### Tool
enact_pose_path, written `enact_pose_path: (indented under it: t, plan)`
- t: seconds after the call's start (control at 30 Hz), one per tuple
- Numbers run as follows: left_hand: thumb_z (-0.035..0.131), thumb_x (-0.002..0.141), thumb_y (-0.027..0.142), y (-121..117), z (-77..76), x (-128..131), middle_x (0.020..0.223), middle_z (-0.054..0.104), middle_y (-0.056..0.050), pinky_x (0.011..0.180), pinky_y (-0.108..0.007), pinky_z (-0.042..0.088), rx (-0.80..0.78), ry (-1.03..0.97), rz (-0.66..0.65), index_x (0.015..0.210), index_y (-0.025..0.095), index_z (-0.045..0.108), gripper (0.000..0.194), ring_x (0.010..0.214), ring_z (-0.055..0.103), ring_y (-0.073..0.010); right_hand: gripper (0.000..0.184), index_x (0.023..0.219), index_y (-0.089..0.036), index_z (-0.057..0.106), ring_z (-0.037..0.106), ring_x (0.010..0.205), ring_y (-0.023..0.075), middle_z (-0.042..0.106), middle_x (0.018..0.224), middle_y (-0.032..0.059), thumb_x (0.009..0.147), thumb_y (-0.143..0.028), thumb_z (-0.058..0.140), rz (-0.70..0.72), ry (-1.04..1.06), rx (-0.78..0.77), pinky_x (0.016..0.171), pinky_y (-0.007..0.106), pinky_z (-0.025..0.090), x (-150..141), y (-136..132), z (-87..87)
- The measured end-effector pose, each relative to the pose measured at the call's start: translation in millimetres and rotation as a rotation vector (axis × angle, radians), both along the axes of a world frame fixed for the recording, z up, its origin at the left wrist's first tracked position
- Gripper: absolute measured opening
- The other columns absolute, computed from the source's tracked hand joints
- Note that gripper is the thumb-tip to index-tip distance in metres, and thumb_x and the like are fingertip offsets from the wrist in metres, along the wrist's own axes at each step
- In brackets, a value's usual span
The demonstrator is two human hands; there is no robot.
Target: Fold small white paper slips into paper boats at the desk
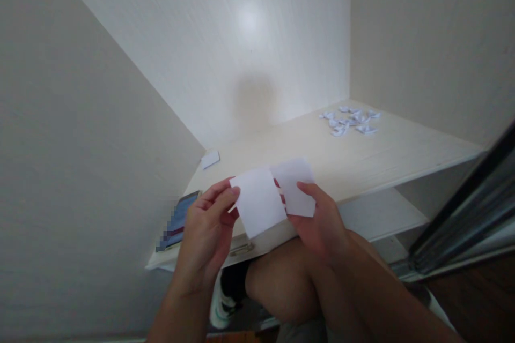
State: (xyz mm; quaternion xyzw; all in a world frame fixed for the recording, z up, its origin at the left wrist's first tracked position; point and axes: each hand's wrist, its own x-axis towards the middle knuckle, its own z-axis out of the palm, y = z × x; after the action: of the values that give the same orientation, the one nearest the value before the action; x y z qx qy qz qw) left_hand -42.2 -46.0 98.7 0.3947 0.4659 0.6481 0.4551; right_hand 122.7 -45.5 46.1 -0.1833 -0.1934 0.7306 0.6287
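Note:
Two white paper pieces are held up above the front edge of the white desk. My left hand pinches the left paper square by its upper left corner, thumb on top. In my right hand is the other paper piece, with the thumb across its face and the fingers behind it. Some of those fingertips show in the narrow gap between the two pieces. The papers sit side by side and nearly touch at the bottom; whether they are joined there I cannot tell.
Several small folded white paper pieces lie heaped at the desk's back right. A small stack of white paper is at the back left. A phone or tablet-like device lies by the left wall. Below the desktop is a shelf.

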Motion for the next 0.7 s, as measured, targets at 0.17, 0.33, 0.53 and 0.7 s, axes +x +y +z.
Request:
enact_pose_path:
  t: [0.17,0.33,0.53,0.7]
  plan:
    - [0.094,0.058,0.021,-1.9,6.5,-19.1,0.081,0.075,-0.003,0.062,-0.022,0.055,0.014,0.026,0.031,0.082,0.016,0.077,0.029,0.071,0.067,-0.0128,0.038,0.112,-0.015,0.073,0.075,0.105,0.0315,0.076,0.126,0.0172,0.085,-0.041,0.062,0.014,-0.006,0.016,0.078,0.040,0.057,4.0,0.2,-3.9]
    - [0.094,0.059,0.027,0.8,3.6,-27.1,0.076,0.070,0.001,0.057,-0.021,0.048,0.034,0.060,0.083,0.084,0.016,0.075,0.033,0.064,0.060,-0.0104,0.037,0.112,-0.016,0.073,0.076,0.103,0.0317,0.078,0.122,0.0163,0.088,-0.042,0.061,-0.014,-0.028,0.005,0.076,0.041,0.058,3.5,-0.2,-4.7]
    - [0.082,0.070,0.045,51.2,-32.9,-27.5,0.076,0.067,0.000,0.060,-0.023,0.043,0.000,0.236,0.091,0.088,0.014,0.071,0.037,0.065,0.057,-0.0122,0.030,0.106,-0.019,0.071,0.074,0.105,0.0284,0.078,0.117,0.0132,0.085,-0.039,0.070,-0.221,-0.183,-0.146,0.076,0.039,0.061,8.5,14.4,-6.1]
    - [0.066,0.082,0.043,114.9,-67.7,-29.2,0.070,0.062,-0.002,0.060,-0.026,0.039,0.025,0.316,0.072,0.082,0.014,0.066,0.030,0.065,0.055,-0.0148,0.027,0.098,-0.018,0.074,0.071,0.086,0.0221,0.078,0.106,0.0103,0.078,-0.035,0.079,-0.345,-0.522,-0.093,0.060,0.030,0.056,15.0,47.8,2.4]
